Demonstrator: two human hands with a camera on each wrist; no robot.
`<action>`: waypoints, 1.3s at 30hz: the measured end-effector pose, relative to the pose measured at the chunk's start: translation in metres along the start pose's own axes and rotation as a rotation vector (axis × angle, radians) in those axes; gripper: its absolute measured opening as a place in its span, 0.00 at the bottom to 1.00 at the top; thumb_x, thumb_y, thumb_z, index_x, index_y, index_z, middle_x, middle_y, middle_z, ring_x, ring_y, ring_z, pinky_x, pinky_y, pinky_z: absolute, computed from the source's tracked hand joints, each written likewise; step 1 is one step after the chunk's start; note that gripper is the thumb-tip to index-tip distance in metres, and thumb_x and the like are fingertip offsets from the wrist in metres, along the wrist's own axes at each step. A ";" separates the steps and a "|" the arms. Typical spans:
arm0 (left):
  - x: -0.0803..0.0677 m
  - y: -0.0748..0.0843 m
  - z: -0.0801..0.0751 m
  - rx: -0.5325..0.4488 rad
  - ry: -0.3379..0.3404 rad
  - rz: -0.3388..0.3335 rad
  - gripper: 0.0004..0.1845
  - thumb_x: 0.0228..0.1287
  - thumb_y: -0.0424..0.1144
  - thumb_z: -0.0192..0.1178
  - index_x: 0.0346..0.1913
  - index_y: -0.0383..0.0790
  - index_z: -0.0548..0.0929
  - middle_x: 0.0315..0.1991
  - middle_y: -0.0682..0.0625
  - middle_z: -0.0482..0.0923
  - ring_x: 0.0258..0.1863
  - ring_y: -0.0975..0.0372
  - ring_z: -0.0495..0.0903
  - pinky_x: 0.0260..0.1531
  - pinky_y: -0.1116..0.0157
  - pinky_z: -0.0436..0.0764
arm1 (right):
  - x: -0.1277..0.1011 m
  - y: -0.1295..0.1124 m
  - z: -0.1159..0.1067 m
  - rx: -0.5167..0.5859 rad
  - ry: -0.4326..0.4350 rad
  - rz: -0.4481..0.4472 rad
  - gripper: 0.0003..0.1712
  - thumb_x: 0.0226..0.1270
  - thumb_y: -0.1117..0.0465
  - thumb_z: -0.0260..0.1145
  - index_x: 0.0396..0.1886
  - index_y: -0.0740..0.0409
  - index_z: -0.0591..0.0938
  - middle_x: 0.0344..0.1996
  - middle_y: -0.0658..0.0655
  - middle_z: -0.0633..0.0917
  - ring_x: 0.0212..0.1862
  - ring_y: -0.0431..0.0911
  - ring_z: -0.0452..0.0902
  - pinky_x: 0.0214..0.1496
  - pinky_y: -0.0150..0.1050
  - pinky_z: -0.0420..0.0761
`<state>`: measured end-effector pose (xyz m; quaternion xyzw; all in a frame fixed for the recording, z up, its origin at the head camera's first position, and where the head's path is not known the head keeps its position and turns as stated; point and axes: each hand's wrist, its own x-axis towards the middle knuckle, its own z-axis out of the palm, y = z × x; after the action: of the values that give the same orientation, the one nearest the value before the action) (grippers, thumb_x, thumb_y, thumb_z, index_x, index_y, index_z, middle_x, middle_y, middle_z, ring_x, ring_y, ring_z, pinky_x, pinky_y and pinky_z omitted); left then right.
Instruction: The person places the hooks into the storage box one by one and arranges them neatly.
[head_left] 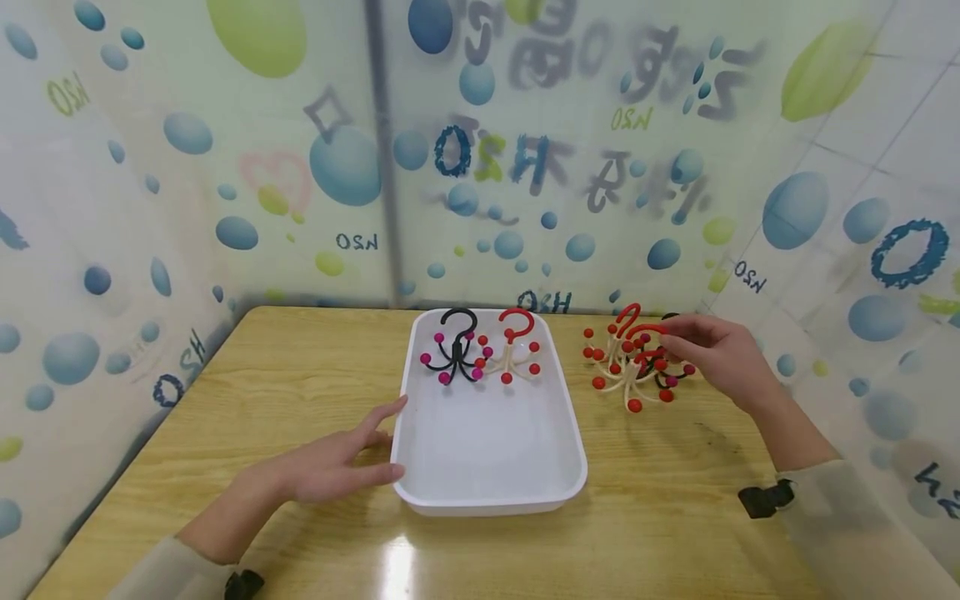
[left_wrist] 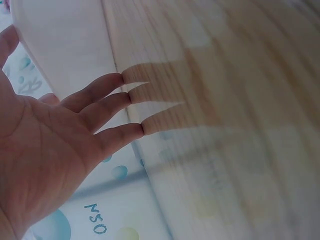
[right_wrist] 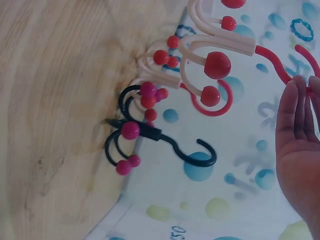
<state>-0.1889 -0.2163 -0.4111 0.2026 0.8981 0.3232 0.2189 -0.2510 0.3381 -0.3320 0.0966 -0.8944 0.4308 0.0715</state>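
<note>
My right hand [head_left: 716,354] pinches the red hook end of a cream claw-shaped hanger [right_wrist: 225,44] with red ball tips. Behind it, a second cream hanger [right_wrist: 165,77] with a red hook stands on the table. A black hanger [right_wrist: 150,131] with magenta balls stands beside that one, partly hidden in the head view. My left hand [head_left: 330,467] has its fingers spread, thumb and index fingertip against the left side of a white tray [head_left: 487,450]. At the tray's far end lie a black hanger [head_left: 457,354] with magenta balls and a cream one [head_left: 510,358] with red balls.
The wooden table [head_left: 315,358] carries the tray near its middle and the standing hangers to the right. A patterned curtain [head_left: 300,208] with blue and green dots rises directly behind the table's far edge and along both sides.
</note>
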 end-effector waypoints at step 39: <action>0.000 -0.002 0.000 -0.001 0.011 0.019 0.51 0.78 0.66 0.62 0.90 0.63 0.43 0.76 0.39 0.78 0.79 0.38 0.71 0.79 0.30 0.65 | 0.049 -0.135 0.152 0.092 -0.330 -0.184 0.13 0.79 0.59 0.72 0.57 0.58 0.87 0.46 0.60 0.91 0.44 0.56 0.91 0.47 0.38 0.91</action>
<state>-0.1897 -0.2180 -0.4125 0.2094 0.8972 0.3267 0.2109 -0.2738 0.1309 -0.3136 0.2504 -0.8607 0.4413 -0.0418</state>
